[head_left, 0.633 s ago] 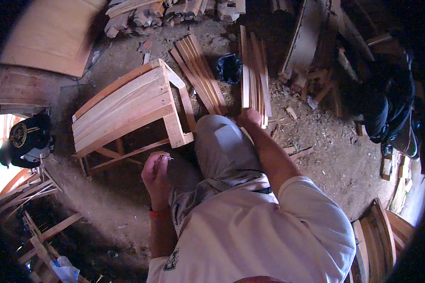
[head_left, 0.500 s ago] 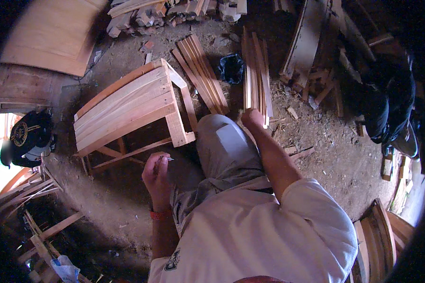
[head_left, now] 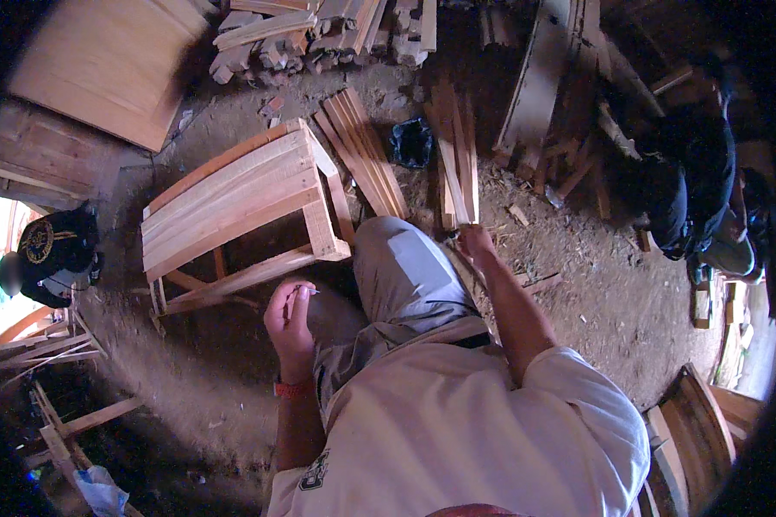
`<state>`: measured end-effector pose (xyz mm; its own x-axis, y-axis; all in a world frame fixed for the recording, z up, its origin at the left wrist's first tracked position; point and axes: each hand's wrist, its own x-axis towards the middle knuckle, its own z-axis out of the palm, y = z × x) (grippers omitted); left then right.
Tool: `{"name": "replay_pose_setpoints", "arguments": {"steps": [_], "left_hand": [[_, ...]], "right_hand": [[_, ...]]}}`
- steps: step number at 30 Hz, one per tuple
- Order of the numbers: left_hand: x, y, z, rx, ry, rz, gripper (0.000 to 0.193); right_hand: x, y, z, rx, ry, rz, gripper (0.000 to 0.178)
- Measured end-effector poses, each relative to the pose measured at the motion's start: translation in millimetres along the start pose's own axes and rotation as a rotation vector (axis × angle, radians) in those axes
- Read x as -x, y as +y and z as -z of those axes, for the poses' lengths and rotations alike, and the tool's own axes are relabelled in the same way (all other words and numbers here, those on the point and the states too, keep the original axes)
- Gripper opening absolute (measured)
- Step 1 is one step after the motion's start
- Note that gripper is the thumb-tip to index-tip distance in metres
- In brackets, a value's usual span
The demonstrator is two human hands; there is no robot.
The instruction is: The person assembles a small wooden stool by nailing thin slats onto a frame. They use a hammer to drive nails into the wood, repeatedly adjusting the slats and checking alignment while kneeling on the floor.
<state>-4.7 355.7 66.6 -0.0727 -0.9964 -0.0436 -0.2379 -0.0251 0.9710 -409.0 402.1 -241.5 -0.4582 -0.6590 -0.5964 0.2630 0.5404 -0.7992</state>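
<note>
My left hand (head_left: 291, 312), above my thigh, is closed in a pinch on a small thin pointed thing (head_left: 315, 291), too small to name surely. Beyond my right knee, my right hand (head_left: 476, 242) is closed at the near end of a wooden slat (head_left: 464, 194). That slat lies along a bundle of long slats (head_left: 447, 164) on the ground; its far end is in shadow. To the left stands a wooden frame (head_left: 233, 200) with slats across its slightly curved top and legs beneath.
A second slat bundle (head_left: 362, 151) and a black bag (head_left: 411, 142) lie ahead. Stacked timber (head_left: 319, 39) and a large panel (head_left: 103, 73) are farther off. A person in black (head_left: 56, 250) is at far left, another in dark clothes (head_left: 694, 172) at right. Curved boards (head_left: 694, 439) stand lower right.
My right hand has drawn back toward me and slightly right, with the slat's near end. My left hand keeps its pinch. The whole view has shifted a little.
</note>
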Motion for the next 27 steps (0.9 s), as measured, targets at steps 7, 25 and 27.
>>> {"name": "replay_pose_setpoints", "arguments": {"steps": [7,25,27], "left_hand": [[14.3,-16.7,10.0,0.135,0.052,-0.016,0.012],[19.6,-10.9,25.1,-0.127,0.082,-0.111,0.013],[4.4,0.6,11.3,-0.072,0.050,-0.008,0.013]], "right_hand": [[3.2,-8.7,9.3,0.535,0.196,0.118,0.040],[-42.8,-9.2,19.1,0.814,0.339,0.066,0.060],[-71.6,16.5,47.3,0.876,0.260,-0.045,0.066]]}}
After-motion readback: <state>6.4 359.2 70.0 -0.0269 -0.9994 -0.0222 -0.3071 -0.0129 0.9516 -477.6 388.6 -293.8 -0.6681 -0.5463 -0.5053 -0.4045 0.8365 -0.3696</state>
